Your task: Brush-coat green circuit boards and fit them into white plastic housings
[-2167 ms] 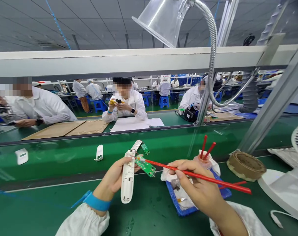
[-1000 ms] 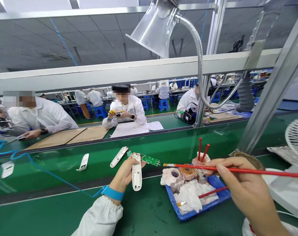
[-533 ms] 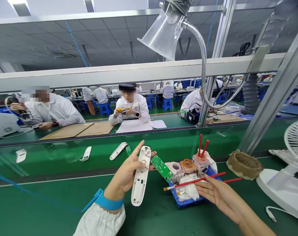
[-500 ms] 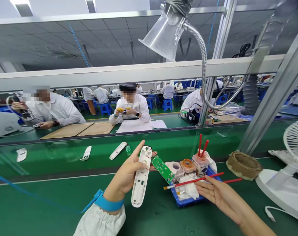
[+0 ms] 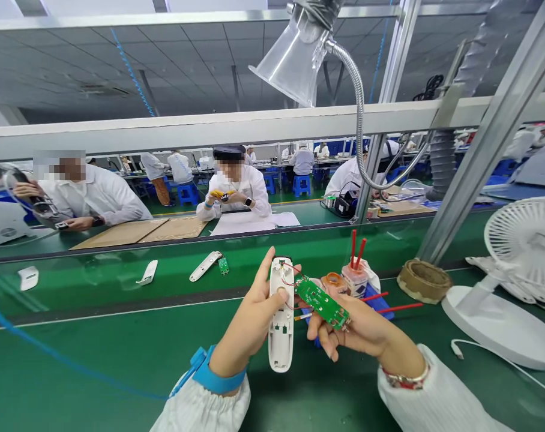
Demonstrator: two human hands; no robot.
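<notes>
My left hand (image 5: 249, 315), with a blue wrist strap, is closed on a long white plastic shell (image 5: 281, 348). Its thumb presses inside the shell, which stands nearly upright. Thin red wires join the shell to a green circuit board (image 5: 320, 300) on its right. Under and around the board's lower end, my right hand (image 5: 367, 327) has its fingers curled, partly hidden by the board. A brush tip (image 5: 304, 317) shows between the shell and the board. Behind my right hand, a blue tray (image 5: 383, 311) holds jars and red brush handles.
On the far green strip lie a white shell with a small board (image 5: 204, 266) and white covers (image 5: 149, 272). A tape roll (image 5: 424, 281) and a white fan (image 5: 493, 318) stand to the right. A clear extraction hood (image 5: 290, 57) hangs above. Co-workers sit opposite.
My right hand has left the brushes at the tray and come left to the circuit board. My left hand has moved slightly right with the shell, now more upright. The view has shifted.
</notes>
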